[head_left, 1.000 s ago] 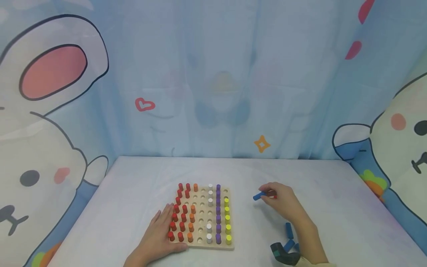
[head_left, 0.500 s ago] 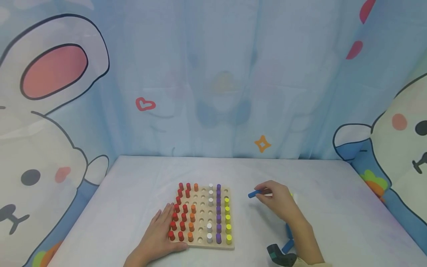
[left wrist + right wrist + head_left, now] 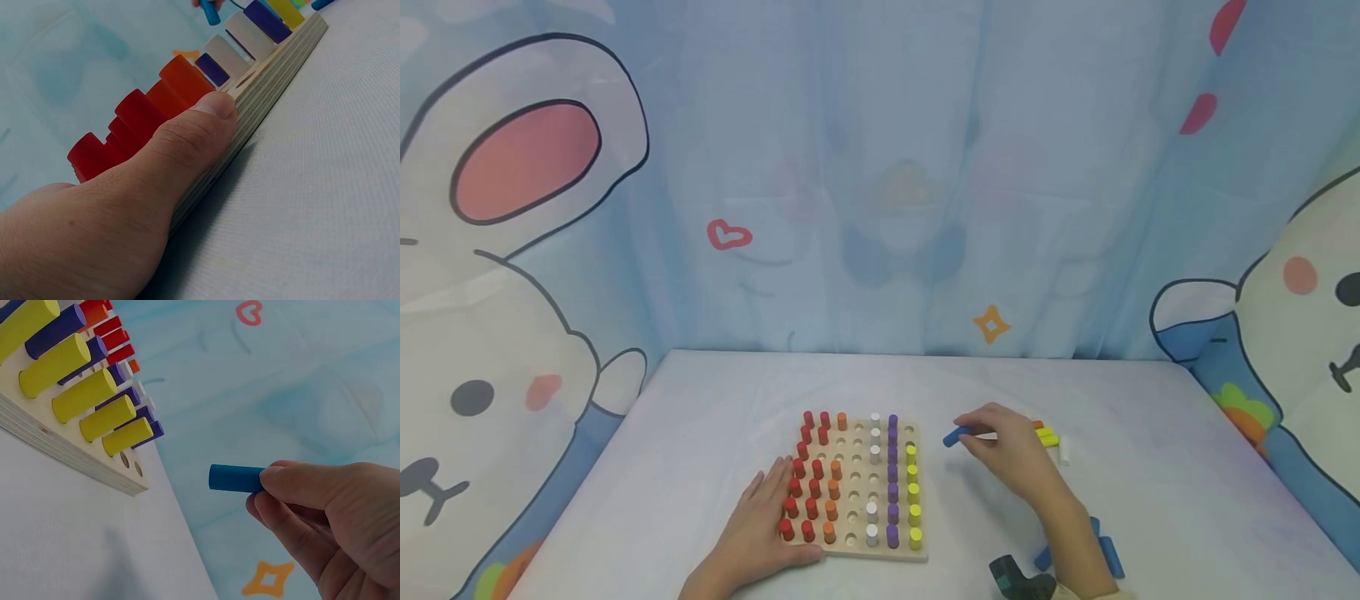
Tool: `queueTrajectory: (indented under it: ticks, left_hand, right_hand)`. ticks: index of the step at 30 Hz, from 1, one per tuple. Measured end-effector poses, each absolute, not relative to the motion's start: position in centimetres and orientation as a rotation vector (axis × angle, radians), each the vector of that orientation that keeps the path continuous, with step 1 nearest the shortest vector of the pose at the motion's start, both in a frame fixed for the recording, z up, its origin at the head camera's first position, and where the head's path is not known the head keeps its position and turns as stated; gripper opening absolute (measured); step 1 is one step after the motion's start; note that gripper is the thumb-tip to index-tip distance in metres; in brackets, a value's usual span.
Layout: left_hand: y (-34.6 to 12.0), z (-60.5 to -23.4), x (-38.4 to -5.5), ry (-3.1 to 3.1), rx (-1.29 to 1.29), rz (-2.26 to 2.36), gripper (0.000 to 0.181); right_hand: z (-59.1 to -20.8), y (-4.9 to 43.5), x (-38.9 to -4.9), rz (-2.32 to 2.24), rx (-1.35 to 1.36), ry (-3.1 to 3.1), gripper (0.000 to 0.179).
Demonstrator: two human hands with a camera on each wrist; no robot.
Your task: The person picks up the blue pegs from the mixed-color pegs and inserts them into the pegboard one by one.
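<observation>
A wooden pegboard (image 3: 852,476) stands on the white table, with columns of red, orange, white, purple and yellow pegs among bare holes. My left hand (image 3: 765,525) rests against its near left corner, fingers fairly straight along the left side. In the left wrist view the thumb (image 3: 187,140) lies on the board's near edge beside the red and orange pegs. To the right of the board, my right hand (image 3: 1011,447) pinches a blue peg (image 3: 235,478) by one end between thumb and fingertips. The peg is held above the table, its free end pointing towards the board.
Behind the right hand lie loose yellow pegs (image 3: 1047,437), a white peg (image 3: 1063,451) and an orange one. Several blue pegs (image 3: 1111,557) lie near the right forearm, which wears a dark wrist device (image 3: 1021,579). A printed blue curtain (image 3: 895,275) hangs behind the table.
My right hand has moved left towards the board with the blue peg, uncovering the loose yellow, orange and white pegs behind it. My left hand has stayed at the board's corner.
</observation>
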State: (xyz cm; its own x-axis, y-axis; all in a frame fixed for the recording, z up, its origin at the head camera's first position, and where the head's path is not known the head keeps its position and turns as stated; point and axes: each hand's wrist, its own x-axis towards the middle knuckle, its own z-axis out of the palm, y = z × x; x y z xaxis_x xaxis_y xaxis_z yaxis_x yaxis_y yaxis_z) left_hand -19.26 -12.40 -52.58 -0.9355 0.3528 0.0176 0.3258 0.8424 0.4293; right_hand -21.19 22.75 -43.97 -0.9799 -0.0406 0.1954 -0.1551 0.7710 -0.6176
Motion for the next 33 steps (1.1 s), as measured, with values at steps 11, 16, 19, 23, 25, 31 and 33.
queueTrajectory:
  ticks: [11,16,19,23,25,31,33]
  left_hand:
    - [-12.5,-52.7,-19.2,2.951,0.565,0.684,0.128]
    - [-12.5,-52.7,-19.2,2.949,0.560,0.685,0.128]
    - [-12.5,-52.7,-19.2,2.948,0.550,0.681,0.128]
    - [-12.5,-52.7,-19.2,2.953,0.547,0.681,0.128]
    - [-12.5,-52.8,-19.3,2.954,0.552,0.691,0.128]
    - [-12.5,-52.8,-19.3,2.951,0.565,0.703,0.127]
    - [-12.5,-52.8,-19.3,2.950,0.566,0.698,0.127]
  right_hand:
    - [-43.5,21.8,-20.9,0.998,0.192,-2.785,0.023]
    - [-43.3,21.3,-20.7,1.010,0.205,-2.777,0.023]
    - [-43.2,21.0,-20.6,1.006,0.212,-2.777,0.023]
    - [-43.0,20.6,-20.5,1.031,0.239,-2.775,0.022]
    - [-43.0,20.4,-20.4,1.038,0.258,-2.770,0.022]
    - [-42.7,19.7,-20.2,1.065,0.306,-2.747,0.020]
    - [-42.6,19.4,-20.1,1.075,0.318,-2.748,0.020]
